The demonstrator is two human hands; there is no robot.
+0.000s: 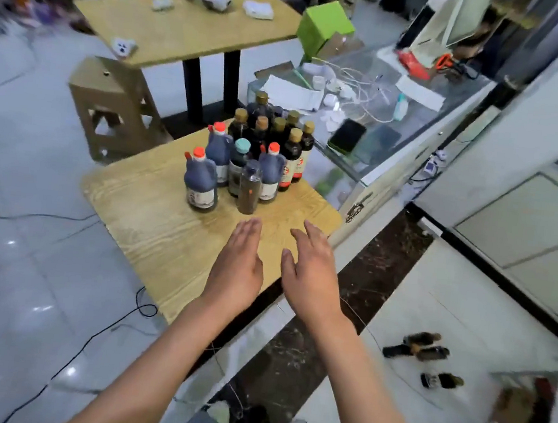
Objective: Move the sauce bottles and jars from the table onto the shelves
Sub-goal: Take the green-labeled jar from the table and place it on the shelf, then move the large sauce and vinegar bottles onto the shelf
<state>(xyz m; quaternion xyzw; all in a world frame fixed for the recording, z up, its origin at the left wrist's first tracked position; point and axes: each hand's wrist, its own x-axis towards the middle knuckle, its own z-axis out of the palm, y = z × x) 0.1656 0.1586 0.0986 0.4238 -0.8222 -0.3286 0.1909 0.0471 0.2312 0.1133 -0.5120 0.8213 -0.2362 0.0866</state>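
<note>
Head view: both hands out over the near half of the wooden surface [151, 229], palms down, fingers straight, holding nothing. Left hand [237, 265] and right hand [312, 277] are side by side with a small gap, both short of the bottles.

Bottles sit clustered at the far right corner of the surface, all upright. Front row: clear bottle [249, 187] nearest the hands, red-capped jug [201, 179] to its left. Behind: teal-capped jar [239, 166] and two more red-capped jugs [271, 172]. Back of the cluster: dark bottles with gold caps [292, 154], packed touching.

Glass counter [383, 125] abuts the surface's far right edge, with a phone [346, 136], cables and papers on it. Stool [109, 107] stands beyond the far left edge. Three dark bottles [418, 346] lie on the floor, right.
</note>
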